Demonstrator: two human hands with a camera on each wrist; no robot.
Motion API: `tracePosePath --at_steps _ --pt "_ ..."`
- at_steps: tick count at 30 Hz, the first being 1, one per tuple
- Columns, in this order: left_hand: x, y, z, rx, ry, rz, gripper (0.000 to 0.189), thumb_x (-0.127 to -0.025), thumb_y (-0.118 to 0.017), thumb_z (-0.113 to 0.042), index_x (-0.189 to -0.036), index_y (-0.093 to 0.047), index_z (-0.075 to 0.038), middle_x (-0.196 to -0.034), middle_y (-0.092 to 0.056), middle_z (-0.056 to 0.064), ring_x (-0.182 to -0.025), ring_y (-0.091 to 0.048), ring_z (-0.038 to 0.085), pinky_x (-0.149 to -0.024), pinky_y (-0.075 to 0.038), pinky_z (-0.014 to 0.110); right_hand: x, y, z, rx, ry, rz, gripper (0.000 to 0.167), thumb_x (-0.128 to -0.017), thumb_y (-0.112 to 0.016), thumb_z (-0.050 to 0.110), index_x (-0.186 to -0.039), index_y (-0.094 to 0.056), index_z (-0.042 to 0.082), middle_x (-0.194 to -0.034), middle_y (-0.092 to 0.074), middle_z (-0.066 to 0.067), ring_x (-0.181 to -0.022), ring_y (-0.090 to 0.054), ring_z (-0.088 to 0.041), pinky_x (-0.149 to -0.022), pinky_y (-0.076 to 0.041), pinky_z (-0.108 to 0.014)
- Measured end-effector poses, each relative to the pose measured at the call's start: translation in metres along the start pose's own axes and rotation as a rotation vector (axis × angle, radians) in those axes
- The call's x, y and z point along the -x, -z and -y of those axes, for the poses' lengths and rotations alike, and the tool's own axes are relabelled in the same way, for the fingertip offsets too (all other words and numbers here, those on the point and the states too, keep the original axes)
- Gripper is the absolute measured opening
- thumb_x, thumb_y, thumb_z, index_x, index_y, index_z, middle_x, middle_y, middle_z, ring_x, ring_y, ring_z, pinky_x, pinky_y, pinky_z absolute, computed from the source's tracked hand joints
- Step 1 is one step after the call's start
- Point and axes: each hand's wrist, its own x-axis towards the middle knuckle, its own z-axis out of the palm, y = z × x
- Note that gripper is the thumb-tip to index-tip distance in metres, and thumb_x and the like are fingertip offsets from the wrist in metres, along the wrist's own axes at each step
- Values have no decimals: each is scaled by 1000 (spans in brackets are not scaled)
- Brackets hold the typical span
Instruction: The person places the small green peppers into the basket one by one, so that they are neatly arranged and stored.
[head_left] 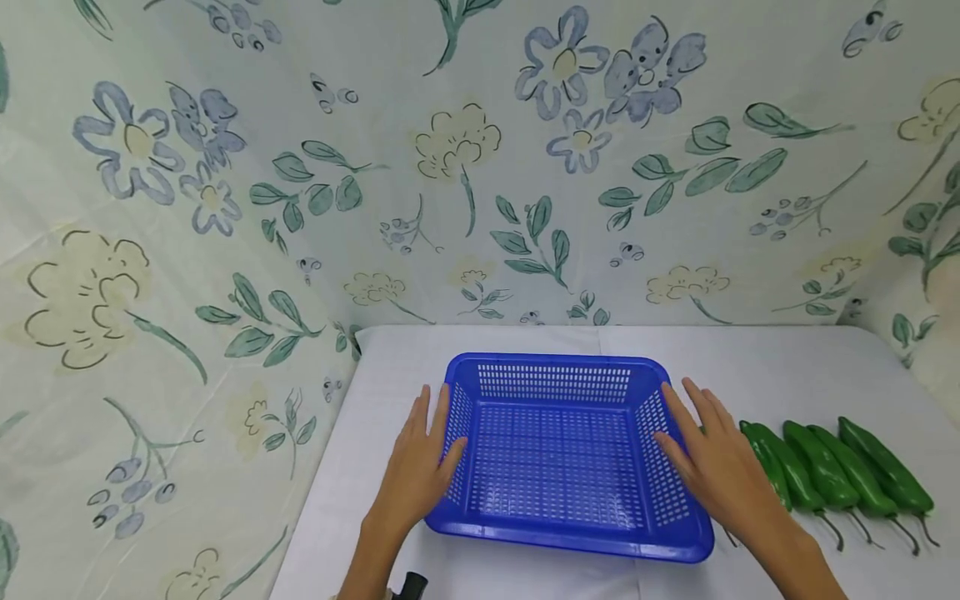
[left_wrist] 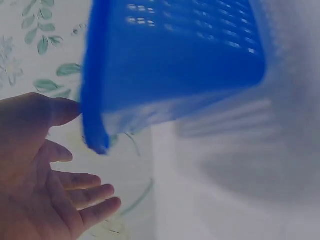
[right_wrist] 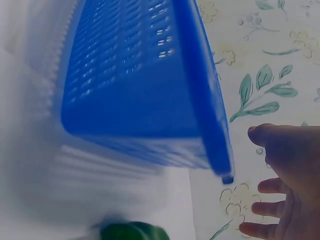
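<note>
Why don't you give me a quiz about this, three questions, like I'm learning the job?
1. Fill in the colour: the left hand and right hand are at opposite sides of a ___ basket.
2. Which hand is nearer the green peppers? A) left B) right
3. True or false: the peppers lie inside the basket.

Key: 1. blue. 2. B. 3. False; they lie on the white surface, outside the basket.

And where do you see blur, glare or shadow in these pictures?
Head view: the blue basket looks sharp, with small glints on its floor; left wrist view: its side blurred, soft shadow on the white cloth; right wrist view: the green peppers at the bottom edge blurred, the floral backdrop clearer.
</note>
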Motion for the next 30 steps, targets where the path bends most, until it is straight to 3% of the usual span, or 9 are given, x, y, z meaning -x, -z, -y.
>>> tracePosePath --at_steps 4,8,12,16,19,23,30 --pt "5 -11 25 292 126 7 68 -103 -55 -29 -158 -21 -8 -157 -31 22 -139 -37 42 -103 -38 60 8 -3 -11 -2 -68 65 78 -98 -64 29 -160 -18 13 -154 -26 -31 -133 -30 -57 -94 -31 -76" --pt "6 -23 37 632 278 43 60 -106 -48 -33 -156 -27 -7 -148 -44 23 -133 -46 42 -103 -39 57 15 -4 -23 -18 -151 129 70 -104 -52 36 -159 -17 11 -151 -26 -35 -128 -32 -61 -93 -30 -76" --pt "5 -32 44 844 398 100 57 -107 -44 -39 -154 -32 -10 -144 -48 23 -131 -47 41 -106 -35 59 18 -5 -38 -85 -210 172 62 -108 -41 37 -157 -21 6 -145 -29 -39 -124 -32 -63 -91 -29 -77" --pt "5 -39 50 1015 450 153 51 -107 -41 -38 -148 -38 -7 -140 -49 19 -132 -45 35 -109 -31 55 19 -5 -45 -213 -243 228 59 -109 -38 37 -149 -34 -6 -132 -46 -38 -116 -46 -58 -87 -39 -72" --pt "6 -42 52 1063 445 172 48 -108 -38 -38 -141 -44 -4 -134 -51 18 -125 -46 31 -105 -35 47 20 -7 -41 -369 -301 288 60 -108 -39 40 -145 -39 -8 -115 -61 -29 -99 -62 -43 -78 -51 -56" --pt "6 -44 52 1064 426 169 46 -108 -35 -39 -137 -47 -5 -127 -53 18 -117 -48 29 -98 -37 40 22 -10 -33 -549 -402 332 64 -107 -44 41 -146 -34 -8 -101 -67 -14 -81 -65 -21 -64 -54 -35" --pt "6 -46 47 1057 438 154 44 -109 -34 -39 -136 -47 -7 -125 -54 17 -116 -49 29 -97 -37 40 23 -11 -28 -608 -455 325 66 -107 -43 39 -146 -29 -13 -101 -68 -17 -80 -66 -20 -61 -54 -30"
